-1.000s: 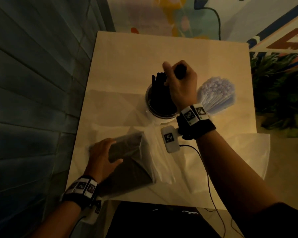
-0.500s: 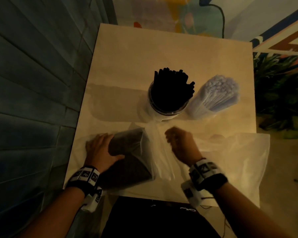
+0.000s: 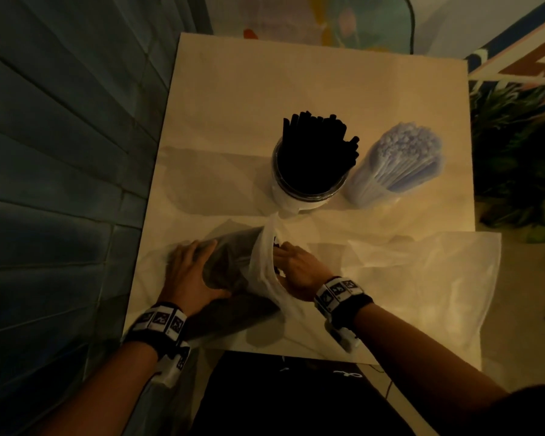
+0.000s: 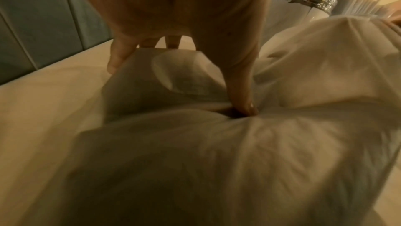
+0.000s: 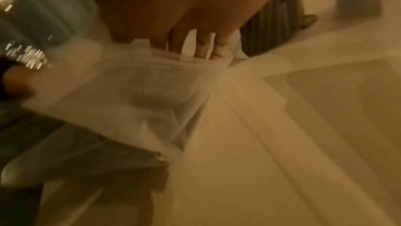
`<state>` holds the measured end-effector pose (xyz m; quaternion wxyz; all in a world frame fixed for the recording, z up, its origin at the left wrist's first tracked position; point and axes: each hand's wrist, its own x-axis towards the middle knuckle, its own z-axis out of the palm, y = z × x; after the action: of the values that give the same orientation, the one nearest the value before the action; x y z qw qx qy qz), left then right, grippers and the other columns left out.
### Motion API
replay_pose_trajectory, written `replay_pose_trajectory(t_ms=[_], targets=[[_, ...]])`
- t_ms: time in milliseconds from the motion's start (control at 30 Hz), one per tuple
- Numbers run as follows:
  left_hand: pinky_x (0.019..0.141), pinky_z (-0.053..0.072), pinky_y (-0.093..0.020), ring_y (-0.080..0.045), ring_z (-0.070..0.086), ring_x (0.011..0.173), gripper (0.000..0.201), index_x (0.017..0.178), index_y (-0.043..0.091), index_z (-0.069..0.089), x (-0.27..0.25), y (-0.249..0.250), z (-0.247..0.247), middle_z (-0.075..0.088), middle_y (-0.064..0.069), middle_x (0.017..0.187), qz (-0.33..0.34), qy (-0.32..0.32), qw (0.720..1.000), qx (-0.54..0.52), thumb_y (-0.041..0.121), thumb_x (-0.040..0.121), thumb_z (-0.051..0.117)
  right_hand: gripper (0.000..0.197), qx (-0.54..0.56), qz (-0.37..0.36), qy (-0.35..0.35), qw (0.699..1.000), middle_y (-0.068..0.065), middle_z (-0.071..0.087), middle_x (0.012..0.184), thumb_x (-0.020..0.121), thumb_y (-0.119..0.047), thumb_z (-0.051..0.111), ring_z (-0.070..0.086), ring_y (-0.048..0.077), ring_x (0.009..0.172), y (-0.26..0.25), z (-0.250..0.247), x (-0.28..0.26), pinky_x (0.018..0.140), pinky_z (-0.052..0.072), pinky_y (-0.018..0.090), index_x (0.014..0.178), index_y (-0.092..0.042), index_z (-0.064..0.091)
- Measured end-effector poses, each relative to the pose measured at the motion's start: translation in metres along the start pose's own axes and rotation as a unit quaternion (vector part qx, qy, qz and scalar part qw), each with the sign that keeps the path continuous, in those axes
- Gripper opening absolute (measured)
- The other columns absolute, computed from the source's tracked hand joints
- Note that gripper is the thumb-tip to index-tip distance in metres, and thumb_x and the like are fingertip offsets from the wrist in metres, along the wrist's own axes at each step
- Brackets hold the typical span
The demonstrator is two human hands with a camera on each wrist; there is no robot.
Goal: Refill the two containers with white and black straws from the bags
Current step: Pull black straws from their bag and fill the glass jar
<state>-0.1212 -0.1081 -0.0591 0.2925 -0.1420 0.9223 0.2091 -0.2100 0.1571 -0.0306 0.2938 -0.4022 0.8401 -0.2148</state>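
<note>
A clear bag of black straws [image 3: 233,256] [image 4: 217,161] lies at the table's near left. My left hand [image 3: 195,275] [image 4: 184,15] grips it from above, its thumb [image 4: 240,99] dug into the plastic. My right hand [image 3: 299,269] reaches into the bag's mouth [image 5: 130,92]; its fingers [image 5: 204,46] look straight, and the bag's edge hides their tips. Behind stands a round jar [image 3: 296,202] [image 4: 303,3] packed with upright black straws [image 3: 315,146]. Right of it is a container of white straws [image 3: 403,155] [image 4: 355,5].
A flat, limp clear bag [image 3: 422,278] lies at the near right and overhangs the table [image 3: 265,83] edge. A panelled wall [image 3: 60,152] runs along the table's left side. A plant [image 3: 523,158] stands to the right.
My right hand left the jar of black straws, came back toward me and went into the bag's mouth. The left hand kept its hold on the bag.
</note>
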Motion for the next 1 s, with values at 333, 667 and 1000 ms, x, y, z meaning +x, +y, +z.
replay_pose_trajectory(t_ms=[333, 667, 1000], targets=[[0.120, 0.016, -0.053, -0.032, 0.002, 0.149, 0.115, 0.154, 0.036, 0.020, -0.007, 0.009, 0.002, 0.010, 0.000, 0.162, 0.005, 0.025, 1.000, 0.008, 0.058, 0.061, 0.084, 0.030, -0.174, 0.055, -0.034, 0.983, 0.007, 0.060, 0.123, 0.099, -0.025, 0.046, 0.049, 0.031, 0.113, -0.033, -0.003, 0.041, 0.092, 0.040, 0.040, 0.119, -0.011, 0.063], [0.120, 0.015, -0.052, -0.030, 0.003, 0.149, 0.124, 0.154, 0.031, 0.019, -0.006, 0.009, 0.006, 0.011, -0.001, 0.161, 0.004, 0.033, 0.999, 0.002, 0.059, 0.053, 0.086, 0.059, -0.159, 0.084, -0.080, 0.980, 0.020, 0.044, 0.141, 0.099, -0.037, 0.051, 0.041, 0.038, 0.127, -0.032, 0.013, 0.034, 0.105, 0.034, 0.044, 0.140, 0.004, 0.042], [0.118, 0.017, -0.057, -0.030, 0.001, 0.149, 0.122, 0.154, 0.031, 0.018, -0.006, 0.009, 0.004, 0.008, 0.004, 0.161, -0.001, 0.022, 1.000, 0.000, 0.059, 0.056, 0.085, 0.041, -0.163, 0.102, -0.098, 0.976, 0.017, 0.049, 0.139, 0.101, -0.027, 0.045, 0.044, 0.038, 0.126, -0.036, 0.006, 0.049, 0.100, 0.038, 0.047, 0.134, -0.002, 0.051]])
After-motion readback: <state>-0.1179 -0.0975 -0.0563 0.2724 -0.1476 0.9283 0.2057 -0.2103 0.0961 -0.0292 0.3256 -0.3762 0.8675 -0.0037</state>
